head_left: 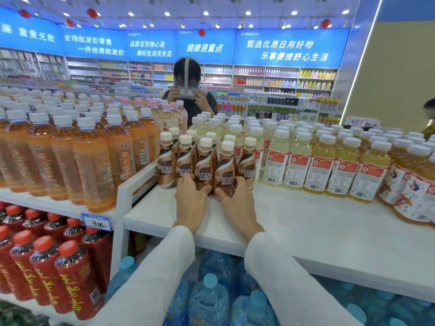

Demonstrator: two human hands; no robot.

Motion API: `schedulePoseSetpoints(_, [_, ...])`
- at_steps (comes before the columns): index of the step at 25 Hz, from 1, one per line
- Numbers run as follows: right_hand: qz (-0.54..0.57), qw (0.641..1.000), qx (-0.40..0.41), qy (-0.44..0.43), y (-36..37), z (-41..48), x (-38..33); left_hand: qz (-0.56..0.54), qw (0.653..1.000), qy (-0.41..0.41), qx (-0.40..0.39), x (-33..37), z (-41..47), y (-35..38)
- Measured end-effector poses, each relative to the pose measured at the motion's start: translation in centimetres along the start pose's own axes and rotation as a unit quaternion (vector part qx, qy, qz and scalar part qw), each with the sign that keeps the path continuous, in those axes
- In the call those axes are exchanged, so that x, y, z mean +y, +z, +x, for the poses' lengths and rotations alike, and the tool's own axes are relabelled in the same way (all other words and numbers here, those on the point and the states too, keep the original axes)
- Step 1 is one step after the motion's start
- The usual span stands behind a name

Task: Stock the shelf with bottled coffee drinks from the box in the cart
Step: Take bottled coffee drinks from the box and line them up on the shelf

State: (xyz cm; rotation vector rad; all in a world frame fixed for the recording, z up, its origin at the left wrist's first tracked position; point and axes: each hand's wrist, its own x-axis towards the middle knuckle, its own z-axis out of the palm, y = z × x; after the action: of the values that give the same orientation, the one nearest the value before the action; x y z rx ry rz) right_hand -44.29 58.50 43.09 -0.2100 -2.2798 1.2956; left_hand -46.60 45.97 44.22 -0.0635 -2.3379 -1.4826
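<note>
- White sleeves (164, 267) reach forward over the edge of the white shelf (306, 220). Below the hands are blue water jugs (209, 300).
- Left hand (190, 200): narrow, with the fingers bent round the foot of the centre bottle (205, 165) and the thumb across its front. It probably holds low so it can slide the bottle without tipping it.
- Right hand (237, 203): fingers and thumb are wrapped round the base of the front bottle (227, 170), just right of the left hand. That bottle stands upright on the shelf.
- The two hands work close together, probably squaring these two into line.
- Coffee bottles (166, 165): a small cluster directly ahead of both hands, labels facing out so shoppers can read them. They fill the gap between two other drinks.
- Left of the left hand, orange tea bottles (94, 161) stand on a separate shelf section.
- Right of the right hand, pale yellow bottles (301, 165) stand in rows on the same shelf. Bare shelf in front of them leaves room for more coffee.
- The box and cart are not in view.
- Beyond the cluster, a person (188, 107) holds a headset.
</note>
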Motion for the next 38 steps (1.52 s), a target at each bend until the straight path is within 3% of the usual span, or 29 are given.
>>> schedulePoseSetpoints(26, [-0.042, 0.999, 0.015, -0.006, 0.8, 0.5, 0.2, -0.004, 1.0, 0.019, 0.014, -0.8, 0.7, 0.4])
schedulePoseSetpoints(31, [-0.031, 0.999, -0.028, 0.024, -0.7, -0.7, -0.4, -0.002, 1.0, -0.002, 0.008, -1.0, 0.2, -0.1])
schedulePoseSetpoints(38, [-0.118, 0.985, -0.123, -0.024, -5.7, -7.7, 0.2, 0.049, 0.999, -0.014, -0.003, -2.0, -5.8, -3.3])
